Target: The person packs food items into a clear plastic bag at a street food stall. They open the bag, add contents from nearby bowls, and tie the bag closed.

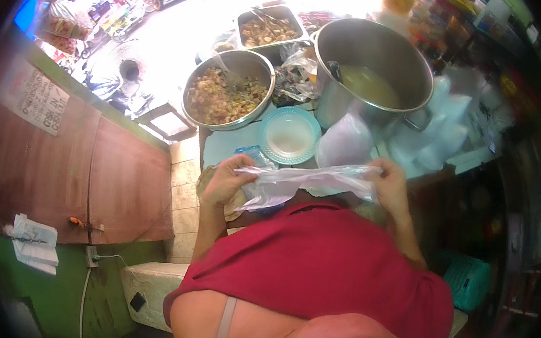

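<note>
A clear plastic bag (308, 176) is stretched sideways between my two hands, just in front of my body. My left hand (229, 177) pinches one end of it, and my right hand (391, 183) grips the other. Beyond the bag lies a light-blue rimmed plate (290, 136), with no food visible on it. Beside that plate rests a rounded whitish plastic bag (345, 139), its contents unclear. Behind my left hand, a blue plastic packet (251, 154) is partly hidden.
A steel bowl (264, 102) of chopped food holds a ladle (230, 76). Farther back is a metal tray (302, 33) of food. At right stands a large steel pot (334, 97) with pale liquid, near bluish plastic bags (430, 134). A wooden panel (130, 171) borders the left.
</note>
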The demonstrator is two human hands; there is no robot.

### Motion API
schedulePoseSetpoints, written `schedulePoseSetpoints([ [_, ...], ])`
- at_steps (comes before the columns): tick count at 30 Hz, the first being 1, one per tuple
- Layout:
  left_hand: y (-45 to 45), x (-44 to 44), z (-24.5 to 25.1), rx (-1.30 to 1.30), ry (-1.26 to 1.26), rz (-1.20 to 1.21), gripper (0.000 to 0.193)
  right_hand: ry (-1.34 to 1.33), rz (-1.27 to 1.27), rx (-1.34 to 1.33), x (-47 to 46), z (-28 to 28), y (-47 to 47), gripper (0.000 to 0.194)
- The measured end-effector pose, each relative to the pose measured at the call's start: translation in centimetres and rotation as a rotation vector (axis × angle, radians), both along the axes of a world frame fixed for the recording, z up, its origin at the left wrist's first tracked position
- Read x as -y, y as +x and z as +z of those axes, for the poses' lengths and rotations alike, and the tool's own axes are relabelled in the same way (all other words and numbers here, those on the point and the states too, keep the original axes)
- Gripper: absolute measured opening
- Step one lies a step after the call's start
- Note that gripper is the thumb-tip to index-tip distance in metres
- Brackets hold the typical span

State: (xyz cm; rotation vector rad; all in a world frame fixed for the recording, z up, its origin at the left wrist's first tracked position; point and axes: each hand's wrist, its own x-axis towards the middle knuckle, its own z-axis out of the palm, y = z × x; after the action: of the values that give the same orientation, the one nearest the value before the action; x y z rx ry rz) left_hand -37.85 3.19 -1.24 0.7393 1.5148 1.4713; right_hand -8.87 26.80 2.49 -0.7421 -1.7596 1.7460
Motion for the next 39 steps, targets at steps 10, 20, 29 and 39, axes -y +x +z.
schedulePoseSetpoints([
  [10, 2.0, -3.1, -0.6, 0.301, 0.265, 0.497, 0.011, 0.075, -0.039, 0.008, 0.2, 1.0, -0.5, 0.012],
  [20, 0.4, -1.3, -2.5, 0.382, 0.352, 0.202, 0.010, 0.239, -0.128, -0.017, 0.2, 2.5, -0.4, 0.012],
  [29, 0.1, -1.6, -1.3, 0.385, 0.705, -0.131, 0.042, 0.397, -0.065, -0.042, 0.5, 3.1, 0.0, 0.012],
  [39, 8.2, -8.3, 0.7, 0.381, 0.370, -0.217, 0.018, 0.318, 0.195, 0.284, 3.2, 1.8, -9.0, 0.026],
])
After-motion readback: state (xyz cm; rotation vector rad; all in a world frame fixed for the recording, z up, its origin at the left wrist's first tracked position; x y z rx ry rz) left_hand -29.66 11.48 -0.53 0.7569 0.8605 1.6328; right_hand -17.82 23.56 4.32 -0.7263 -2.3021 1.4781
